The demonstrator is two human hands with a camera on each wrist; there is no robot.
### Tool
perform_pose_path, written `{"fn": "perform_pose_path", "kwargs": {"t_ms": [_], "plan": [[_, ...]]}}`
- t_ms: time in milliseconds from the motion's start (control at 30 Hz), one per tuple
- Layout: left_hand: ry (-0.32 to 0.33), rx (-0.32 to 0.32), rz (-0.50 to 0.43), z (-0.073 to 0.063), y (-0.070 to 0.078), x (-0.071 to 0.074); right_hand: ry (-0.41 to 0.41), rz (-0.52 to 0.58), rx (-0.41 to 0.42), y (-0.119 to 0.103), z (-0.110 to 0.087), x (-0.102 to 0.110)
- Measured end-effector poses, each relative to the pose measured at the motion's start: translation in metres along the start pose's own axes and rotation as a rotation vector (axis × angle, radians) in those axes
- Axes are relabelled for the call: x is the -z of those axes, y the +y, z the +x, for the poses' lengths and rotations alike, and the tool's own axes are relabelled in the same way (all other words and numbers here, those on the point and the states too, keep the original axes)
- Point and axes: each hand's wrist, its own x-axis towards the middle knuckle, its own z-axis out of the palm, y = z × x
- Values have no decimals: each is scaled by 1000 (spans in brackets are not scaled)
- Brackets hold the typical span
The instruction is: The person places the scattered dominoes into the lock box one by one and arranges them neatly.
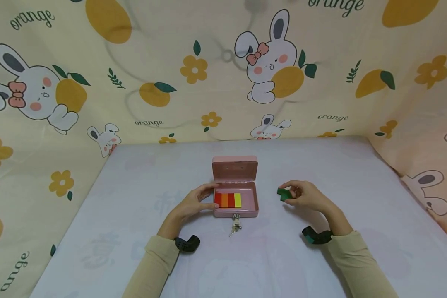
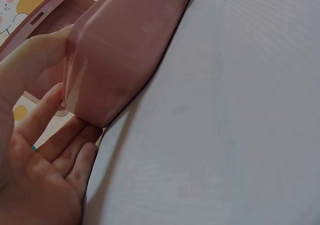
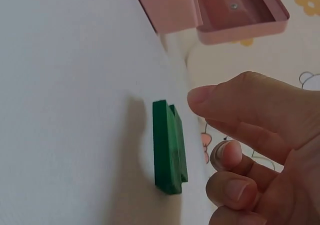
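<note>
A pink cash box (image 1: 252, 212) stands with its lid (image 1: 235, 170) raised at the back. Inside it, at the left, lie several coloured blocks (image 1: 228, 200) in red, orange and yellow, side by side. My left hand (image 1: 193, 203) holds the left end of the box, thumb toward the front corner and fingers along the side wall (image 2: 95, 75). Green blocks (image 3: 167, 147), two layered pieces, are right of the box. Around them is my right hand (image 1: 306, 195); in the right wrist view its thumb (image 3: 205, 97) and bent fingers stand apart from the green.
A bunch of keys (image 1: 236, 223) hangs at the front of the box, over the white tablecloth (image 1: 268, 256). A printed cloth with rabbits and oranges (image 1: 208, 82) rises behind and along both sides. Each wrist wears a black camera (image 1: 188, 243).
</note>
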Motion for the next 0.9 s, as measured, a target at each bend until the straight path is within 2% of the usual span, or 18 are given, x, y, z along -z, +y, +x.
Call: {"fn": "perform_pose_path", "kwargs": {"t_ms": [133, 267, 533, 900], "plan": [[0, 9, 0, 0, 1, -1, -17, 6, -37, 5, -1, 2], [7, 47, -28, 0, 3, -1, -28, 9, -66, 9, -1, 3], [11, 70, -37, 1, 4, -1, -20, -2, -79, 13, -1, 4], [-11, 35, -37, 0, 5, -1, 51, -41, -123, 13, 0, 1]]}}
